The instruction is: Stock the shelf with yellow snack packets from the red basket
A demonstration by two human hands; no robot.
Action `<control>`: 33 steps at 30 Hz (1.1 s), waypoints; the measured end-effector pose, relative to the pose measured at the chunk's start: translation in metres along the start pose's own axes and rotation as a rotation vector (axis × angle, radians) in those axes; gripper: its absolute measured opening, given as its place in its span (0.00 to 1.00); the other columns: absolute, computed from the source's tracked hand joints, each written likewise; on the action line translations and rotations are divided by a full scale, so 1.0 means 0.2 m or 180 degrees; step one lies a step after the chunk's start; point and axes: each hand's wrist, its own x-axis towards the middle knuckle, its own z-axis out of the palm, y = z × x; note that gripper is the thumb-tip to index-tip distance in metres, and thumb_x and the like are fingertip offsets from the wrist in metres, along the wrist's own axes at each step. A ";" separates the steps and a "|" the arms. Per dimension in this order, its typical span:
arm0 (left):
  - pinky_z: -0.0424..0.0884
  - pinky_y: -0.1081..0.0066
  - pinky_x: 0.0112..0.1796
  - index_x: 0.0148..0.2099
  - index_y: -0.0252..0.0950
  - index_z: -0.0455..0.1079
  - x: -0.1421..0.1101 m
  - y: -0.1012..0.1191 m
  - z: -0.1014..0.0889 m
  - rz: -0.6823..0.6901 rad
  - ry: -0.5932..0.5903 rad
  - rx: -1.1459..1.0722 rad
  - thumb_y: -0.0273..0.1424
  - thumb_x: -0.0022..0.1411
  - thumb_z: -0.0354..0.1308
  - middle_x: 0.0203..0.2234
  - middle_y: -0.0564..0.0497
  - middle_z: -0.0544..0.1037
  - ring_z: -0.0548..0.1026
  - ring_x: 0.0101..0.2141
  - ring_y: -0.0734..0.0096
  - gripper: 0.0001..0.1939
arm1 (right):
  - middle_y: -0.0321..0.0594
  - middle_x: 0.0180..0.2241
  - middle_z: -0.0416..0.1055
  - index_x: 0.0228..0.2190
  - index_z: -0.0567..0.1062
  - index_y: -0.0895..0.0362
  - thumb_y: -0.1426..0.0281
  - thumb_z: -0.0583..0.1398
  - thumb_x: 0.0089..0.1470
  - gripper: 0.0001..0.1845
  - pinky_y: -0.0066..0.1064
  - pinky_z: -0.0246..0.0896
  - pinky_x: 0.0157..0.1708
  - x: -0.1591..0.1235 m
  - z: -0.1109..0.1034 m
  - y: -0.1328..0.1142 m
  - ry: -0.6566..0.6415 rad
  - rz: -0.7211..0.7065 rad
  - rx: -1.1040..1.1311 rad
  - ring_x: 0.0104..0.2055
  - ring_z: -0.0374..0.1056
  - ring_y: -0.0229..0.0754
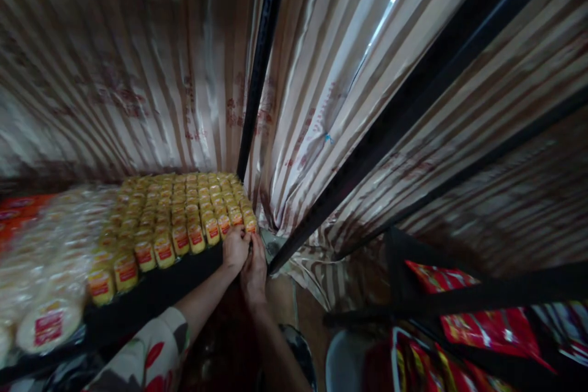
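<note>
Rows of small yellow packets (pixel 195 237) in clear wrap, with red and orange labels, stand packed together on a dark shelf (pixel 160 288). My left hand (pixel 236 249) is at the front right corner of these rows, its fingers curled against a front packet (pixel 236 218). Close beside it, nearly touching, my right hand (pixel 254 264) reaches up to the end packet (pixel 250 222), fingers bent around its lower front. The fingertips of both hands are partly hidden, and the picture is dim and slightly blurred.
Larger round white packages (pixel 48 324) in clear wrap fill the shelf's left, beside orange packs (pixel 18 214). A dark metal post (pixel 316 214) slants right of my hands. Striped curtains (pixel 184 73) hang behind. Red packets (pixel 493 331) lie on a lower right rack.
</note>
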 end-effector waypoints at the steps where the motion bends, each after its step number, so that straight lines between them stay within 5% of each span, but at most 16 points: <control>1: 0.66 0.71 0.39 0.40 0.31 0.72 0.00 0.00 0.00 -0.0022 -0.0015 0.0011 0.28 0.58 0.52 0.32 0.46 0.76 0.72 0.35 0.68 0.10 | 0.54 0.53 0.62 0.53 0.64 0.63 0.74 0.45 0.55 0.25 0.43 0.54 0.56 0.01 0.00 0.00 0.0012 0.0013 0.0022 0.57 0.57 0.45; 11: 0.69 0.68 0.39 0.48 0.32 0.66 -0.05 -0.02 -0.01 0.0140 0.0172 -0.0396 0.30 0.60 0.49 0.33 0.47 0.76 0.74 0.34 0.68 0.14 | 0.52 0.55 0.60 0.54 0.65 0.60 0.71 0.49 0.55 0.24 0.44 0.54 0.56 0.01 0.03 0.06 -0.0095 0.0174 0.0159 0.58 0.55 0.46; 18: 0.67 0.68 0.47 0.43 0.36 0.69 -0.10 -0.04 0.02 0.0816 0.0169 -0.0273 0.28 0.62 0.43 0.39 0.46 0.75 0.72 0.41 0.69 0.14 | 0.47 0.53 0.62 0.52 0.66 0.55 0.72 0.49 0.57 0.21 0.41 0.56 0.55 0.02 0.04 0.05 -0.0152 0.0554 0.0111 0.56 0.58 0.43; 28: 0.67 0.68 0.48 0.47 0.36 0.70 -0.17 -0.08 -0.02 0.0813 0.0102 -0.0225 0.23 0.60 0.42 0.41 0.46 0.75 0.72 0.43 0.69 0.18 | 0.51 0.55 0.59 0.54 0.63 0.58 0.74 0.48 0.55 0.24 0.42 0.54 0.56 0.02 0.00 0.02 -0.0138 0.0281 -0.0011 0.58 0.55 0.44; 33: 0.68 0.71 0.46 0.45 0.36 0.70 -0.30 -0.17 -0.07 0.0685 0.0040 -0.0276 0.20 0.57 0.43 0.40 0.47 0.74 0.72 0.42 0.70 0.19 | 0.52 0.54 0.59 0.52 0.65 0.61 0.76 0.45 0.53 0.25 0.39 0.62 0.50 -0.04 -0.07 -0.08 -0.0240 0.0252 0.0256 0.56 0.58 0.43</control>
